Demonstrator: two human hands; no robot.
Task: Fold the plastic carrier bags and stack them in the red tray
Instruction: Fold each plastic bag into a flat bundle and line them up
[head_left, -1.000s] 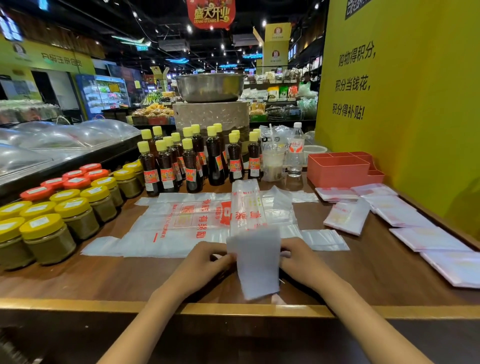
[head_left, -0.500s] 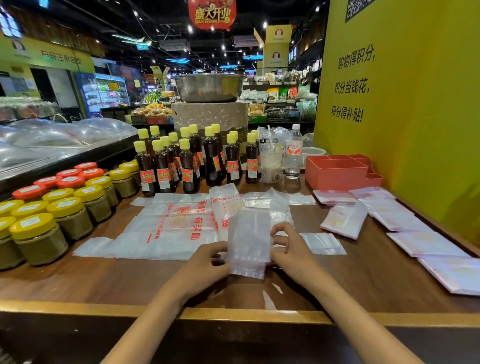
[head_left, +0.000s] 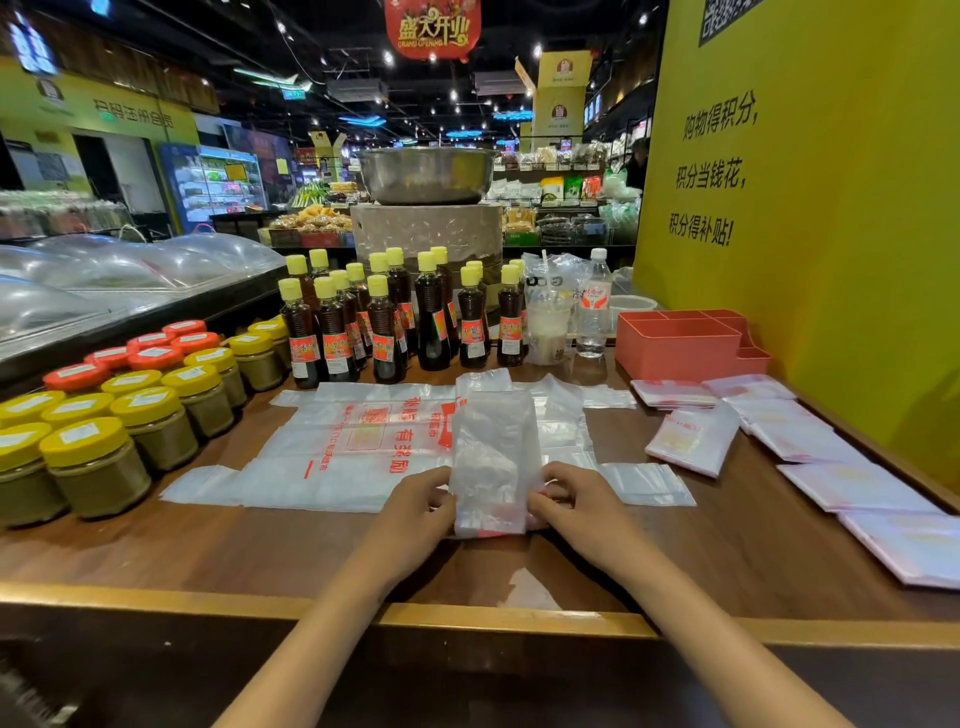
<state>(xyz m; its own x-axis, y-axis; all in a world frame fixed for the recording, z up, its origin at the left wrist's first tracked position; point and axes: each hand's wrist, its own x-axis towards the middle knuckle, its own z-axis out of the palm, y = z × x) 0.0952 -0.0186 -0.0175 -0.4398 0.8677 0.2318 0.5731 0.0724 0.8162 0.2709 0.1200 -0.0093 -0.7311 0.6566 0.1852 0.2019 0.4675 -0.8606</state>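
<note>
Translucent white plastic carrier bag (head_left: 491, 462), folded into a narrow strip, stands up off the wooden counter (head_left: 208, 551) near the middle of its front edge. Left hand (head_left: 415, 512) grips the strip's lower left edge, fingers curled round it; right hand (head_left: 576, 506) pinches the lower right edge the same way. Strip's bottom end sits at the counter surface, top leans away toward the back. Behind and left of it, a stack of unfolded bags (head_left: 337, 452) with red print lies flat, spread across the centre of the counter. Folded bags (head_left: 693, 439) lie loose along the right side, one just right of centre, more in a row running down the right edge toward the front right corner. Red tray (head_left: 678, 345), with compartments, sits at the back right corner against the yellow wall (head_left: 831, 208); cannot tell whether anything is in it. Back edge, centre: cluster of dark sauce bottles (head_left: 384, 322) with yellow caps, then a drink cup (head_left: 545, 332) and a clear water bottle (head_left: 592, 312) between them and the tray. Left edge: rows of jars (head_left: 93, 467) with yellow and red lids, packed touching.
</note>
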